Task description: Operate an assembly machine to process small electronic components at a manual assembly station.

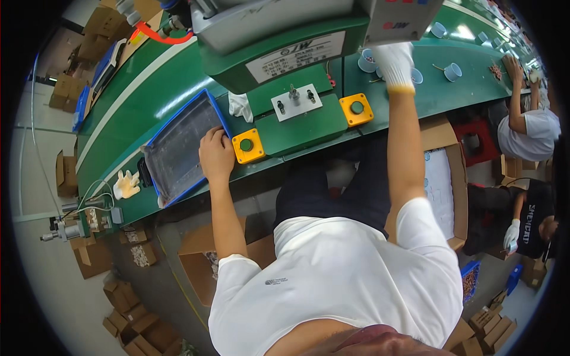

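Green worktable (439,98) runs left to right. Left hand (215,153) at right rim of blue tray (178,142); fingers bent, narrow, can't tell if gripping. Gloved right hand (395,66) farther right, between 2 pale-blue cups (366,61); fingers unclear, can't tell. Cartons (142,325) near left.

On your left, a pale glove (126,184) is lying on the green worktop (469,95), near a metal cylinder (66,230). Ahead, a crumpled white cloth (240,107) is resting on the same surface. Cardboard boxes (145,332) are standing on the floor at lower left, and a yellow line (179,282) is running along it. On your right, an open carton (459,196) is showing a white lining (438,190); a person in a white shirt (529,135) is reaching onto the worktop, another in black (535,207) is wearing a white glove (511,234), and a blue bin (471,265) is holding small reddish parts.
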Available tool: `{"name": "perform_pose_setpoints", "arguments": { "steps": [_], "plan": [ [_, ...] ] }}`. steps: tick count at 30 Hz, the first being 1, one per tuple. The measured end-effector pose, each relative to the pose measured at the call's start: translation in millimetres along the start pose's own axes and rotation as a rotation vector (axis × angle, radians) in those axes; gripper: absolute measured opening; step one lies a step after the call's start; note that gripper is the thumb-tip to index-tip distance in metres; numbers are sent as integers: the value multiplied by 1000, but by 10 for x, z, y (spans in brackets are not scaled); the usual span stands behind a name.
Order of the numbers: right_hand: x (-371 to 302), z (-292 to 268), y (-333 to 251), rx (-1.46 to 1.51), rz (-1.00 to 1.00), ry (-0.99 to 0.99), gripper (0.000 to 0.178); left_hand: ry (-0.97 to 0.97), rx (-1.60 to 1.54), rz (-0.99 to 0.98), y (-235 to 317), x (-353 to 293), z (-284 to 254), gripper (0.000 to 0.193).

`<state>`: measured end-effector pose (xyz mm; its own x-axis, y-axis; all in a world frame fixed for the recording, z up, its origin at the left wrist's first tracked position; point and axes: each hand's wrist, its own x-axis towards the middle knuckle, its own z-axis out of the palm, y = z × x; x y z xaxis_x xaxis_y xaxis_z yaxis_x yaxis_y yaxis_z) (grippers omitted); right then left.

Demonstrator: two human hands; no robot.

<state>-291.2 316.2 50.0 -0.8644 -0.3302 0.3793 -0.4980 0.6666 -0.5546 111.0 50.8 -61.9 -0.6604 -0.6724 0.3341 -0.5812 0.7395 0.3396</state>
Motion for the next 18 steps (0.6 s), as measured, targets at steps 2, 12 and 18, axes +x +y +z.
{"name": "perform_pose_setpoints", "arguments": {
  "steps": [2, 12, 18],
  "plan": [
    [467, 387, 39, -199, -106, -218, 36, 4, -3, -25, -13, -1, 18, 26],
    [-50, 285, 466, 4, -349, 307, 29, -17, -25, -52, 2, -52, -26, 28],
    [-1334, -22, 1183, -387, -230, 355, 31, -39, 9, -82, 54, -16, -43, 30]
  ]
}}
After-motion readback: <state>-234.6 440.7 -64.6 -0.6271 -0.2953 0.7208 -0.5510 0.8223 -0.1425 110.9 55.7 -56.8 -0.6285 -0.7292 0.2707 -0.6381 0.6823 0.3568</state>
